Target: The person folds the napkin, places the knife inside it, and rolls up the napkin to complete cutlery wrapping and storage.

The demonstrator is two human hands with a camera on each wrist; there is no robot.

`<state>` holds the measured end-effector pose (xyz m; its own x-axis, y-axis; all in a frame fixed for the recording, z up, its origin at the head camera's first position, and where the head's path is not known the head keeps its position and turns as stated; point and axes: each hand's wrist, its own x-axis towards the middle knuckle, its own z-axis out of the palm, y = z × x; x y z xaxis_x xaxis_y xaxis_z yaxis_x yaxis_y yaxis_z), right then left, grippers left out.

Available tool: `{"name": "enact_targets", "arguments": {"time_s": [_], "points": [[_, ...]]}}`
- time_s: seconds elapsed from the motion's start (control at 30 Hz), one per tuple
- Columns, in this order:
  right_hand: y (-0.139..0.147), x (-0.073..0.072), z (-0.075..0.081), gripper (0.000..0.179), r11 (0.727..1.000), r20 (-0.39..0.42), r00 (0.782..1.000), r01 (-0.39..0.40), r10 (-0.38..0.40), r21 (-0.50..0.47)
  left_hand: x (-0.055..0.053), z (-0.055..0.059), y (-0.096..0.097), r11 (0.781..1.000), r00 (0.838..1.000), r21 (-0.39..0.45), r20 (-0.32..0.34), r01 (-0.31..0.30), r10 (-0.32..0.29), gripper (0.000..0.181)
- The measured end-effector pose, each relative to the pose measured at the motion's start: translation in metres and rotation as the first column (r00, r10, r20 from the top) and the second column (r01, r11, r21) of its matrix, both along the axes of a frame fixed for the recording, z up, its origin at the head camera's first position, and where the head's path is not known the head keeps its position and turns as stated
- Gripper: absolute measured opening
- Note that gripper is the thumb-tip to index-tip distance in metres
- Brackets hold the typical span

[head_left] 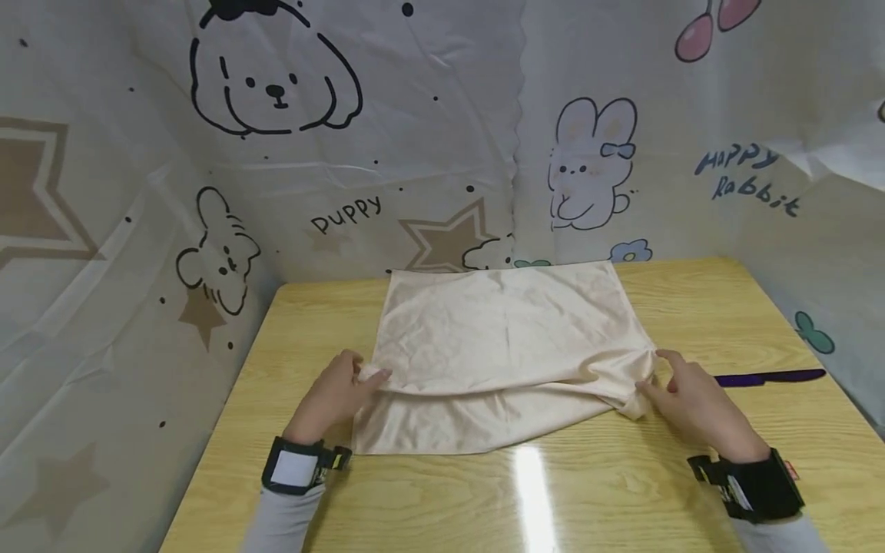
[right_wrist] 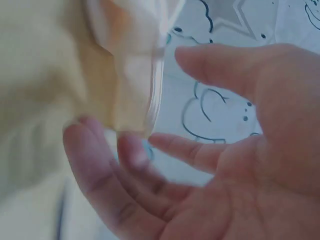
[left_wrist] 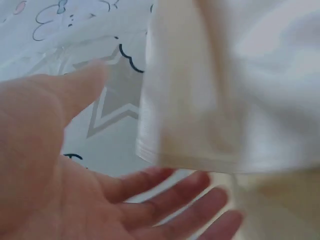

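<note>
A cream satin cloth [head_left: 498, 330] lies spread on the table, with a raised fold running across its near part and its near right corner bunched. At its left edge is my left hand [head_left: 339, 392]. In the left wrist view, the thumb is apart from the loosely extended fingers [left_wrist: 165, 207], which lie just under the cloth's hem [left_wrist: 195, 162]. My right hand [head_left: 701, 403] is beside the bunched corner. Its thumb stands clear of the fabric in the right wrist view, while the fingertips [right_wrist: 132, 150] are close to the hem; contact there is unclear.
A dark purple knife-shaped object [head_left: 767, 378] lies on the wooden table [head_left: 429, 499], to the right of the cloth. A pale sheet printed with cartoon animals [head_left: 442, 153] hangs behind the table and along both sides. Light glares off the table's front.
</note>
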<state>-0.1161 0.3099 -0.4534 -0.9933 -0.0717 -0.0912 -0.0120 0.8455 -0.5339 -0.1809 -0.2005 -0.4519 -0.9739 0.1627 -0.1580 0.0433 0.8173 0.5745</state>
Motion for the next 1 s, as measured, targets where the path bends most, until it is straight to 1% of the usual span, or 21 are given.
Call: {"name": "enact_targets", "arguments": {"time_s": [0.03,0.1,0.13,0.17,0.23,0.3,0.37,0.43,0.53,0.6,0.67,0.7,0.8,0.87,0.9,0.93,1.0], "points": [[-0.001,0.005,-0.003,0.082,1.0,0.005,1.0,-0.007,0.007,-0.005,0.009,-0.002,-0.004,1.0,1.0,-0.009,0.023,-0.013,0.013,0.065],[-0.005,0.011,-0.01,0.078,0.999,0.006,1.0,-0.025,0.025,-0.034,0.023,-0.006,-0.008,0.999,0.998,-0.016,0.058,-0.034,0.035,0.048],[-0.008,0.012,-0.013,0.073,0.999,-0.005,0.999,-0.034,0.033,-0.038,0.029,-0.009,-0.009,0.999,0.997,-0.018,0.064,-0.038,0.039,0.042],[-0.011,0.013,-0.016,0.066,0.998,-0.025,0.999,-0.04,0.039,-0.041,0.033,-0.011,-0.009,0.999,0.998,-0.02,0.054,-0.036,0.037,0.037],[-0.018,0.012,-0.019,0.046,0.999,-0.072,0.997,-0.034,0.031,-0.042,0.038,-0.015,-0.009,0.999,1.0,-0.023,0.019,-0.023,0.024,0.028],[-0.024,0.011,-0.02,0.028,0.999,-0.142,0.99,-0.019,0.013,-0.04,0.039,-0.018,-0.008,1.0,1.0,-0.006,-0.002,-0.013,0.013,0.021],[-0.028,0.01,-0.019,0.018,0.998,-0.181,0.983,0.007,-0.017,-0.056,0.04,-0.02,-0.008,1.0,1.0,0.022,-0.013,-0.015,0.015,0.019],[-0.029,0.01,-0.016,0.014,0.995,-0.217,0.975,0.029,-0.048,-0.091,0.04,-0.019,-0.009,0.997,0.999,0.062,0.004,-0.036,0.036,0.02],[-0.027,0.011,-0.008,0.018,0.986,-0.246,0.963,0.075,-0.111,-0.152,0.04,-0.016,-0.012,0.992,0.999,0.118,-0.003,-0.052,0.053,0.021],[-0.023,0.011,-0.003,0.023,0.976,-0.247,0.959,0.093,-0.141,-0.197,0.041,-0.012,-0.012,0.99,0.998,0.133,-0.019,-0.052,0.055,0.022],[-0.02,0.012,0.002,0.023,0.963,-0.218,0.962,0.107,-0.163,-0.249,0.042,-0.007,-0.011,0.987,0.998,0.152,-0.012,-0.058,0.061,0.023],[-0.018,0.012,0.004,0.023,0.957,-0.194,0.968,0.106,-0.162,-0.271,0.044,-0.003,-0.011,0.984,0.998,0.166,0.0,-0.064,0.065,0.024],[-0.012,0.014,0.007,0.029,0.927,-0.13,0.985,0.061,-0.116,-0.37,0.048,0.004,-0.011,0.974,0.994,0.204,0.065,-0.097,0.085,0.024],[-0.004,0.016,0.006,0.034,0.904,-0.091,0.993,0.027,-0.073,-0.427,0.051,0.005,-0.012,0.969,0.989,0.214,0.104,-0.124,0.103,0.023],[0.0,0.017,0.005,0.038,0.898,-0.069,0.997,0.006,-0.041,-0.44,0.052,0.005,-0.012,0.967,0.987,0.216,0.119,-0.135,0.111,0.023],[0.005,0.019,0.003,0.042,0.898,-0.048,0.999,-0.013,-0.009,-0.44,0.054,0.004,-0.013,0.968,0.984,0.21,0.135,-0.139,0.112,0.022],[0.014,0.024,-0.003,0.047,0.921,-0.021,0.998,-0.058,0.054,-0.385,0.058,-0.001,-0.014,0.975,0.983,0.18,0.153,-0.129,0.102,0.022]]}}
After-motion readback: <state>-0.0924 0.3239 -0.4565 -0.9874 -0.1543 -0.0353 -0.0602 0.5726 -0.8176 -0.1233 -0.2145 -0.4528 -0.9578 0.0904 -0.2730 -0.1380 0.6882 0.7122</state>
